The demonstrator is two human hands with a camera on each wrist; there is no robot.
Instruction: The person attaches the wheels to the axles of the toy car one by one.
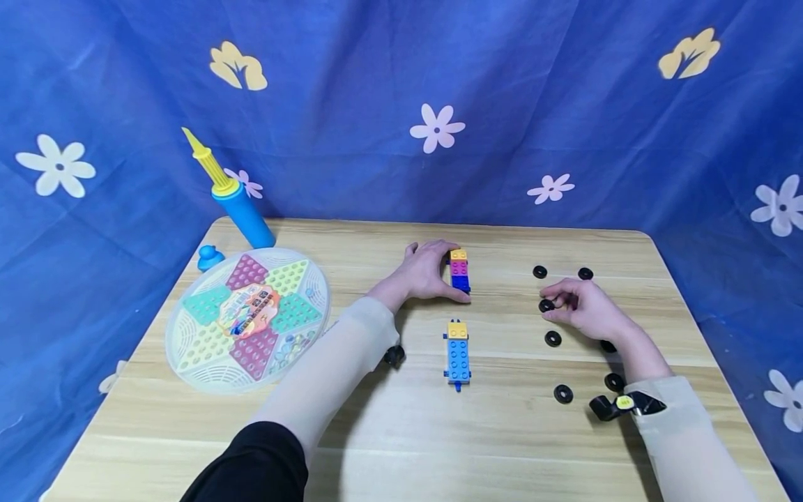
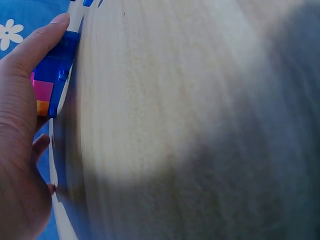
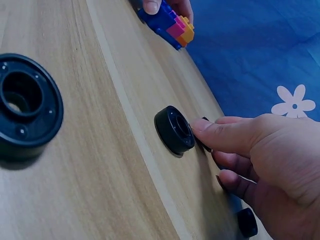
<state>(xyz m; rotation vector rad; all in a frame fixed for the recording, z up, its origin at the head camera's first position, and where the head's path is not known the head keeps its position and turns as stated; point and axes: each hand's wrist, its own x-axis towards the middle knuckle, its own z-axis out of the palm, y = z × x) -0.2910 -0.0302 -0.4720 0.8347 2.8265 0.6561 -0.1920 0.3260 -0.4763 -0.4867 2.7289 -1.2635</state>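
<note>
My left hand [image 1: 429,270] grips a small block-built toy car [image 1: 459,270], with the thumb at its front end and the fingers at its far end. It has yellow, pink and dark blue bricks on a blue base, which shows low in the left wrist view. On the right, my right hand [image 1: 583,307] pinches a black toy wheel [image 1: 546,305] between thumb and fingertips. In the right wrist view that wheel is mostly hidden behind the thumb, and another wheel [image 3: 174,131] lies just beside it. A second car body [image 1: 458,354], light blue with a yellow brick, lies nearer me.
Several loose black wheels, one of them nearest the front [image 1: 563,394], lie around my right hand. At the left are a round Chinese checkers board [image 1: 188,373], a blue and yellow hand pump [image 1: 241,209] and a small blue knobbed piece [image 1: 210,257]. A blue flowered cloth [image 1: 351,84] hangs behind the table.
</note>
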